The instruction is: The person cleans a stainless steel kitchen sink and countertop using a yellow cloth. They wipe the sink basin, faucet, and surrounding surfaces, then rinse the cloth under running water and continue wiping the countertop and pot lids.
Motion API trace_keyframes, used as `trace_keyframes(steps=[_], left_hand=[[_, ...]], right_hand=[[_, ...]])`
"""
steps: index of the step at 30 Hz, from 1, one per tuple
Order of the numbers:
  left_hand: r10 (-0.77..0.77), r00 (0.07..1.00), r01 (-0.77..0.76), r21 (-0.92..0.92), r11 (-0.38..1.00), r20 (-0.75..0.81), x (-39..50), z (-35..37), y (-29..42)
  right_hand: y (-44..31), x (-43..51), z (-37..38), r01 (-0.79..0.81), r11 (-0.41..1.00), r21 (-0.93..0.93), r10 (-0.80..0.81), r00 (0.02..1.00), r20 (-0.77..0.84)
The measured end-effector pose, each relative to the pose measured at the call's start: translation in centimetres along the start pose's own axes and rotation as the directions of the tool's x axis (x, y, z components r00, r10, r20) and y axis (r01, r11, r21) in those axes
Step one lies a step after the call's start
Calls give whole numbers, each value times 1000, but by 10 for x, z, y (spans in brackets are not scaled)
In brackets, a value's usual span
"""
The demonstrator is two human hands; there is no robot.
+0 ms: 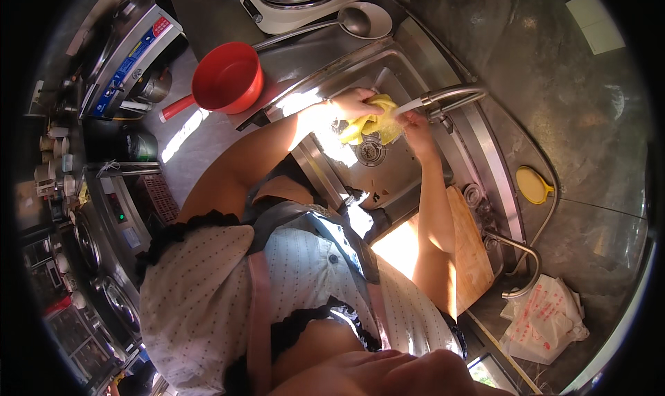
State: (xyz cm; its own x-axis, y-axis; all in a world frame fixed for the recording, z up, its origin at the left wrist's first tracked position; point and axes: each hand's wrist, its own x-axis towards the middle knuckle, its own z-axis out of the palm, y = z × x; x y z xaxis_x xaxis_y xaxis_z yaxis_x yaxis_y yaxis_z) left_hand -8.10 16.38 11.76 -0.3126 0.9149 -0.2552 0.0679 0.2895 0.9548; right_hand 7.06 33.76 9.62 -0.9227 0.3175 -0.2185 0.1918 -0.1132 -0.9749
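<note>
Both my hands hold a yellow cloth (371, 123) over a stainless steel sink (400, 175). My left hand (354, 103) grips the cloth's upper left part. At its right side, my right hand (414, 128) has hold of the cloth close to the tap's mouth; some of its fingers are hidden. Water appears to run from the metal tap (452, 92) onto the cloth. Below the cloth, the drain strainer (370, 151) shows in the sink floor. Small dark scraps (376, 196) lie in the near part of the basin.
A red long-handled pan (228, 79) stands left of the sink. Behind it, a metal ladle (354, 22) rests in a white bowl (382, 19). A wooden cutting board (470, 256) lies at right, near a second tap (530, 256) and a plastic bag (545, 320).
</note>
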Motion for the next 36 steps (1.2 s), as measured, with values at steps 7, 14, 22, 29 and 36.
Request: trace_keyframes(steps=[7,14,22,29,36], left_hand=[[70,998,-59,405,913,-11,12,18,5],[100,986,-98,20,995,-133,24,36,-7],[-118,993,117,106,987,11,18,27,15],[-194,974,199,35,979,-118,32,43,4],[-209,976,187,-253,949,-62,38,53,16]], right_hand=[[-8,1,8,-34,945,326,126,957,-263],[-15,-8,16,126,918,375,-68,984,-163],[-1,8,-1,181,982,-55,-189,954,-234],[19,5,-18,145,914,-378,-280,901,-330],[21,-16,-82,-26,150,-988,-686,717,-123]])
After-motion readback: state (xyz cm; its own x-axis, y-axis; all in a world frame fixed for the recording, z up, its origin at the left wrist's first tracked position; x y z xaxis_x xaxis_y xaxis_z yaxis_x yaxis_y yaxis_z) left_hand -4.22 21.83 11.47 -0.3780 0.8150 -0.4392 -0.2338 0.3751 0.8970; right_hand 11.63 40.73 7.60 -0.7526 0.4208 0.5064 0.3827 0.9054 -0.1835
